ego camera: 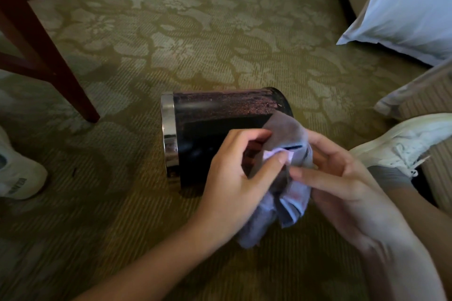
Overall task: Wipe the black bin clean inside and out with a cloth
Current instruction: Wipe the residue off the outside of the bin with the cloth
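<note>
Here, a black bin (215,129) lies on its side on patterned carpet (195,32), chrome rim (168,129) leftward. Both hands, left hand (237,178) and right hand (342,178), pinch a soft grey cloth (283,139) against it. Glossy, probably light and rollable; steadying it by the rim seems safest.

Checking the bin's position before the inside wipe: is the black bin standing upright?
No, the black bin lies on its side on the carpet, its chrome rim facing left.
</note>
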The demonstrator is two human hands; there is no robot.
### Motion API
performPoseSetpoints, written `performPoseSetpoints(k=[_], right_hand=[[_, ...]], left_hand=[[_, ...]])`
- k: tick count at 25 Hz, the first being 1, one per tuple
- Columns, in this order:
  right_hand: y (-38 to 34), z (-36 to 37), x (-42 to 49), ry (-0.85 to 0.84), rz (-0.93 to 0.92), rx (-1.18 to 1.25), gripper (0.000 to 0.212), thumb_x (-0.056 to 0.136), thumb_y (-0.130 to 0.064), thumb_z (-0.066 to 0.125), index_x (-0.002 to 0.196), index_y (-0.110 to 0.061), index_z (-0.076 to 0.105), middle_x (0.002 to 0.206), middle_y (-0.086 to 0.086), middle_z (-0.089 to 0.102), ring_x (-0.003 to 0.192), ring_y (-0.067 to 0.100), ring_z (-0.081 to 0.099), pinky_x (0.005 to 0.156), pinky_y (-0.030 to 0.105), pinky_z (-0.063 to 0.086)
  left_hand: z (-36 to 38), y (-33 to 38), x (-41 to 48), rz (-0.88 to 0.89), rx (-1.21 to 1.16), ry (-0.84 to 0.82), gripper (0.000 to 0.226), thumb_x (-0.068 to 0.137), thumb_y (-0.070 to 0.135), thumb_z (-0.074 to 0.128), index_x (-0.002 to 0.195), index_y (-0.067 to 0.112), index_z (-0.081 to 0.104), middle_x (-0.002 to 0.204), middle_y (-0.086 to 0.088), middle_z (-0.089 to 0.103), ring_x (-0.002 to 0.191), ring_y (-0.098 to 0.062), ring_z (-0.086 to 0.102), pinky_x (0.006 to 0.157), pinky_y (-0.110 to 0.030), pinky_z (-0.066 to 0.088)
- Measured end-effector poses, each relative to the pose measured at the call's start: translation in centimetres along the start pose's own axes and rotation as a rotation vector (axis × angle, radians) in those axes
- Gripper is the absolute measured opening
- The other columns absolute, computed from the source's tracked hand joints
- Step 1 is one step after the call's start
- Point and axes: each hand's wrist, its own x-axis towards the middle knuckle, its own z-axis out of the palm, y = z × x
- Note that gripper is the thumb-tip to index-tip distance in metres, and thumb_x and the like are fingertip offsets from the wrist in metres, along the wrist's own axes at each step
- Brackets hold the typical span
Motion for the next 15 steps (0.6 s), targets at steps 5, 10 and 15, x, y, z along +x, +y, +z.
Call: performPoseSetpoints(k=[5, 10, 15], right_hand=[[0.4, -1.6, -0.5, 0.047, 0.046, 0.034, 0.055, 0.076, 0.009, 0.047, 0.125, -0.008, 0.063, 0.127, 0.025, 0.061, 0.114, 0.033, 0.062, 0.094, 0.037, 0.051], [0.8, -1.6, -0.6, 0.036, 0.025, 0.027, 0.053, 0.077, 0.004, 0.039, 0.121, -0.007, 0.065, 0.125, 0.022, 0.064, 0.114, 0.032, 0.061, 0.093, 0.033, 0.051], [0.5, -1.3, -0.9, -0.003, -0.015, 0.003, 0.046, 0.080, 0.001, 0.044, 0.120, -0.007, 0.067, 0.127, 0.018, 0.064, 0.118, 0.027, 0.062, 0.099, 0.032, 0.047]], left_hand=[[-0.9, -1.2, 0.7, -0.243, -0.335, -0.036, 0.022, 0.089, 0.026, 0.053, 0.096, 0.011, 0.068, 0.094, -0.003, 0.072, 0.092, -0.015, 0.069, 0.078, -0.028, 0.055], [-0.3, -0.3, -0.3, -0.141, -0.189, -0.130, 0.028, 0.088, 0.039, 0.060, 0.109, 0.021, 0.065, 0.105, 0.005, 0.069, 0.102, -0.008, 0.065, 0.083, -0.022, 0.051], [-0.4, 0.1, -0.5, -0.088, -0.128, -0.121, 0.032, 0.085, 0.041, 0.067, 0.111, 0.022, 0.065, 0.101, 0.005, 0.072, 0.095, -0.006, 0.068, 0.077, -0.023, 0.054]])
